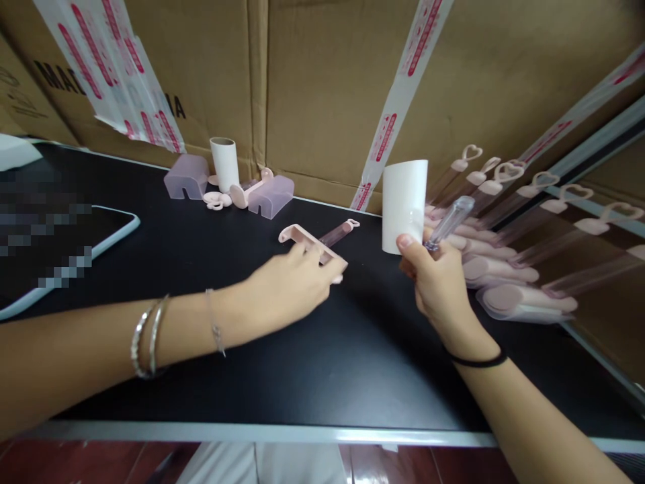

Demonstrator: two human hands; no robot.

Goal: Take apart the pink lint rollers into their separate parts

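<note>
Pink bracket [303, 235] at the black table [312, 376], pinched in the left hand's [282, 289] curled fingers; white tube [404, 202] and clear rod [452, 222] gripped together, raised, in the closed right hand [443, 282].

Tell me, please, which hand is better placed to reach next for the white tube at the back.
Probably the left hand: it is nearer that white tube. The right hand is farther and holds a second tube and a clear stick. The left would need to release the pink bracket.
</note>
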